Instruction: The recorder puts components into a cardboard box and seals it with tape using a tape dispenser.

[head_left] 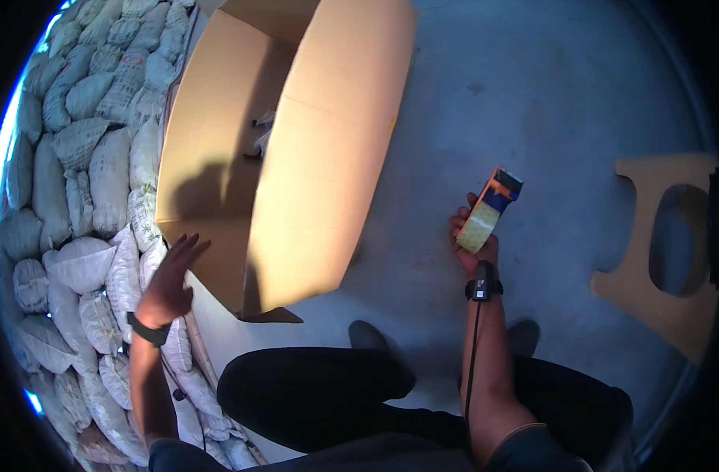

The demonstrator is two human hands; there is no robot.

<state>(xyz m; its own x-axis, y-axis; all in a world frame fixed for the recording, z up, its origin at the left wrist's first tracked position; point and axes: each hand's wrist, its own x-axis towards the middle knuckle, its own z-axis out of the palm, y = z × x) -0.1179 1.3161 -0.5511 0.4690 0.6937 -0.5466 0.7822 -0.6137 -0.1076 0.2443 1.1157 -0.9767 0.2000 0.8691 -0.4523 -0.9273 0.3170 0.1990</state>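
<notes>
A large brown cardboard box stands open on the floor, its near end toward me and its long side wall facing right. My left hand is raised beside the near left corner of the box, fingers stretched and holding nothing. Whether it touches the cardboard I cannot tell. In my right hand, out to the right of the box, is an orange and blue tape dispenser with a roll of yellowish tape. Inside the box, mostly hidden by the side wall, shows a whitish object with dark parts.
Stacked white sacks form a wall along the left, close to the box. Grey concrete floor stretches to the right. A brown board with a cut-out stands at the far right. My bent knees are below.
</notes>
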